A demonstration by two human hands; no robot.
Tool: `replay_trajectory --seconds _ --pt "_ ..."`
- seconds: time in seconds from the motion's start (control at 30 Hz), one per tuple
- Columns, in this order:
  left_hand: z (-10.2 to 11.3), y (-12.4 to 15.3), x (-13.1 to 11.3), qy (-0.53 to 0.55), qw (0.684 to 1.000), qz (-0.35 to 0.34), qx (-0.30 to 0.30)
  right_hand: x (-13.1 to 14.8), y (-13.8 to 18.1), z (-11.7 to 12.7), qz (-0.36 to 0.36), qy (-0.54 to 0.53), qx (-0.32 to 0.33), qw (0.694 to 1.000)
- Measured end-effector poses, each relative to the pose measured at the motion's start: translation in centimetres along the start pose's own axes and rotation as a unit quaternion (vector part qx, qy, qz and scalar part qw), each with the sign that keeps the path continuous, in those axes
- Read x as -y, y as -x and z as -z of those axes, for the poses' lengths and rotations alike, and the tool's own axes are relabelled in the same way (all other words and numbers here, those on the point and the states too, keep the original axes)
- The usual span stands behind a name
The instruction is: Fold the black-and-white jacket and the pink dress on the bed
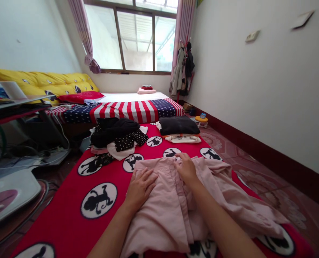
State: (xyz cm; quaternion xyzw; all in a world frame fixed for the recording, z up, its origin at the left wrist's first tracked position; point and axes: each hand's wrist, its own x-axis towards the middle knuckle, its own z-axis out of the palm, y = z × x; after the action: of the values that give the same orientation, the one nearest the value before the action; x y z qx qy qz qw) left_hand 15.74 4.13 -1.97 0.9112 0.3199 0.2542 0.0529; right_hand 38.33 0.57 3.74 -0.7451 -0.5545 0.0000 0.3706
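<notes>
A pale pink shirt (pixel 162 208) lies on the red blanket, its left part folded into a fairly flat panel. Its sleeve and loose cloth (pixel 237 200) spread in wrinkles to the right. My left hand (pixel 141 184) rests flat on the upper left of the shirt, fingers spread. At the shirt's upper edge, near the middle, my right hand (pixel 185 168) has its fingers curled onto the cloth and grips it. The fingertips of the right hand are partly hidden by the fabric and the hand itself.
The red blanket (pixel 65 215) has monkey prints. Beyond the shirt sit a rumpled clothes pile (pixel 116 132) at left and a folded stack (pixel 179 127) at right. A bed (pixel 132 111) stands behind. A fan base (pixel 11 200) is at left, a wall (pixel 256 79) at right.
</notes>
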Motion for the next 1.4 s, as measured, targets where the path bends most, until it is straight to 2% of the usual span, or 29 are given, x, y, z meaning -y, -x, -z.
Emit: replay_trajectory --seconds 0.13,0.27,0.4,0.5,0.57,0.63,0.67,0.73,0.8,0.87,1.0,1.1,1.23,1.4 --pt "-0.2 0.0 0.3 -0.006 1.0 -0.009 0.006 -0.2 -2.6 -1.3 -0.009 0.012 0.059 0.998" --pt "-0.3 0.1 0.3 -0.015 1.0 -0.004 0.007 -0.8 -2.6 -1.8 -0.004 0.033 0.088 0.996" --pt "-0.4 0.2 0.2 -0.009 0.996 0.065 -0.055 -1.1 -1.9 -1.6 -0.019 0.082 0.08 0.993" --pt "-0.4 0.4 0.5 0.032 0.983 0.136 -0.115 0.8 -1.0 -0.7 -0.002 0.11 0.063 0.992" --pt "-0.2 0.6 1.0 0.067 0.967 0.194 -0.154 3.0 0.6 0.3 0.041 0.096 0.053 0.993" --pt "0.3 0.8 1.8 0.103 0.941 0.271 -0.175 5.1 3.3 1.4 0.109 0.037 0.051 0.992" --pt "0.7 1.0 2.2 0.121 0.93 0.305 -0.169 5.9 5.0 1.9 0.137 -0.001 0.059 0.989" --pt "1.6 1.3 3.0 0.17 0.915 0.348 -0.114 6.7 8.6 2.7 0.149 -0.061 0.08 0.984" --pt "2.4 1.5 3.5 0.243 0.904 0.349 -0.042 6.5 11.9 3.0 0.126 -0.094 0.091 0.983" --pt "2.9 1.6 3.6 0.302 0.899 0.317 -0.008 5.8 14.3 2.8 0.105 -0.103 0.093 0.985" --pt "2.9 1.5 2.9 0.324 0.913 0.243 -0.047 5.1 16.4 1.8 0.116 -0.094 0.098 0.984" --pt "3.0 2.0 3.0 0.358 0.895 0.255 -0.076 5.6 16.5 1.4 0.124 -0.09 0.123 0.98" --pt "5.0 4.0 4.8 0.342 0.877 0.324 -0.098 6.5 16.4 1.4 0.132 -0.105 0.147 0.975" --pt "10.4 8.0 8.5 0.26 0.853 0.44 -0.106 7.9 16.5 1.0 0.13 -0.159 0.185 0.961"
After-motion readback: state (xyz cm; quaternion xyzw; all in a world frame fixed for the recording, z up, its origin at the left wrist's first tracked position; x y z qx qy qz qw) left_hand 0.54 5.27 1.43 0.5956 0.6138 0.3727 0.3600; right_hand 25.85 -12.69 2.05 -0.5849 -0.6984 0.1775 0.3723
